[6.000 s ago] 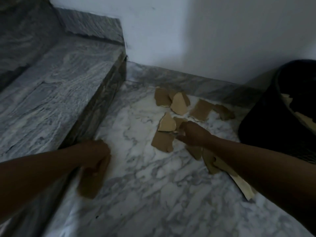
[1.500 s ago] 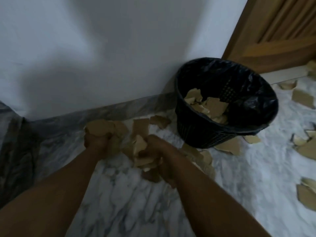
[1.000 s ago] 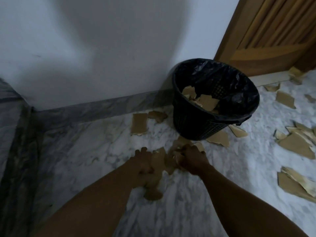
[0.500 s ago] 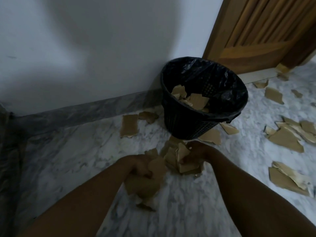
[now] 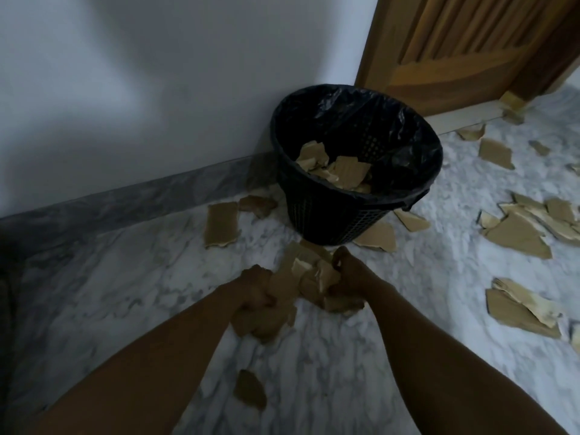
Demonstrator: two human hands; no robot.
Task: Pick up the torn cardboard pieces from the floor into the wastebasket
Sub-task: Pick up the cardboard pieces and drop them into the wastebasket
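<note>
The floor (image 5: 125, 277) below me is white marble with grey veins. A black wastebasket (image 5: 329, 215) stands on it against the wall. Torn cardboard pieces lie scattered: one rectangular scrap (image 5: 221, 223) left of the basket, one small scrap (image 5: 250, 393) between my forearms, a big pile (image 5: 521, 232) and another (image 5: 518, 309) off to my right.

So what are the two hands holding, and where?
Each hand, left hand and right hand, clutches a bunch of torn cardboard pieces, fingers closed around their edges.
</note>
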